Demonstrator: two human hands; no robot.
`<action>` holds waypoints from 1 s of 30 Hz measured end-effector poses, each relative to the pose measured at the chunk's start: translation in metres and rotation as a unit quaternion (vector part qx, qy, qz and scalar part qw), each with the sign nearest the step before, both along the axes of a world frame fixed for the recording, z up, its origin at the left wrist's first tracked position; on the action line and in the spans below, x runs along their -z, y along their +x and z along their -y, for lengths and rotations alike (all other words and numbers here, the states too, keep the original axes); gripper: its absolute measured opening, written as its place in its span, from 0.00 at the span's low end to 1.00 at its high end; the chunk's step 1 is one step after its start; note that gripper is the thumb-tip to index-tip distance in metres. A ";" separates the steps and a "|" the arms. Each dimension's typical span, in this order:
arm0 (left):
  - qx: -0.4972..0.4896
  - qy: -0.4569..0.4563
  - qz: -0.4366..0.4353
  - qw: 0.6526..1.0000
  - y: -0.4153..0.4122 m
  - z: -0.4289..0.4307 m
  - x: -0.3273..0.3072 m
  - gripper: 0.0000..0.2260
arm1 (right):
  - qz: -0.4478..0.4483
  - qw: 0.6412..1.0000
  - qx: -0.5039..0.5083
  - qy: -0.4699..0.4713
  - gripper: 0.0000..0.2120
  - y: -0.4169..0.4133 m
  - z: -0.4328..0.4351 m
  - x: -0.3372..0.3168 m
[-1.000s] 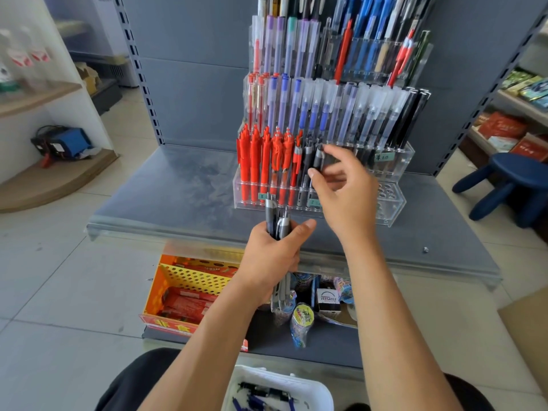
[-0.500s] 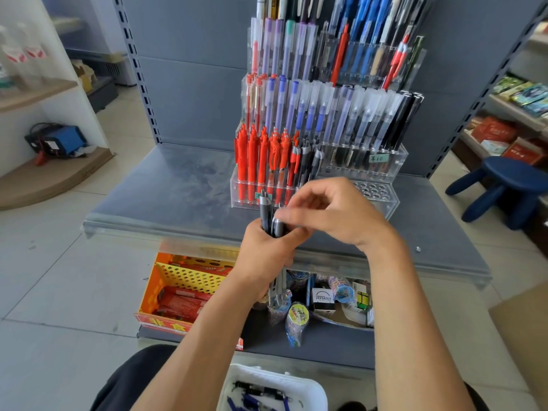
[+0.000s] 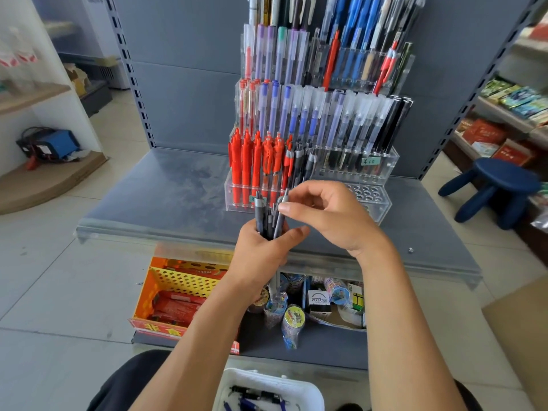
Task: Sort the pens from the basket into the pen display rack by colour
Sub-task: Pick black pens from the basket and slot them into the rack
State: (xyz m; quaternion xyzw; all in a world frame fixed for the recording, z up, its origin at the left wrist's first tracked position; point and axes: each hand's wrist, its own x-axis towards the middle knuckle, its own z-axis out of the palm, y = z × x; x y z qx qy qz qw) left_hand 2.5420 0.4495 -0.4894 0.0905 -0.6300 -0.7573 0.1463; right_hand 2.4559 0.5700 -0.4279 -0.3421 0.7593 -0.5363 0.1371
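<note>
Left hand point(image 3: 261, 253) grips a bundle of dark pens point(image 3: 268, 216) — right hand point(image 3: 329, 216) pinches one — before the rack point(image 3: 382, 164).

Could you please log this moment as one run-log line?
left hand: grips dark pens | right hand: pinches one of them | pen display rack: red pens front-left | basket: holds pens

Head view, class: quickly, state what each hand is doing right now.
Left hand: closed round a bundle of dark pens, held upright.
Right hand: thumb and fingers pinching a single pen in that bundle.
</note>
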 end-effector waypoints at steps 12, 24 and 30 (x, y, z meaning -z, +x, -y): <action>-0.010 0.035 0.021 0.999 -0.003 -0.002 0.000 0.14 | 0.018 0.995 0.064 -0.081 0.07 -0.008 0.004 -0.005; -0.010 0.081 0.060 0.995 -0.004 -0.003 0.000 0.15 | -0.229 0.917 0.254 -0.206 0.14 -0.037 -0.007 -0.006; -0.005 0.083 0.059 0.995 -0.003 -0.002 0.000 0.15 | -0.261 0.922 0.243 -0.152 0.11 -0.045 0.005 0.008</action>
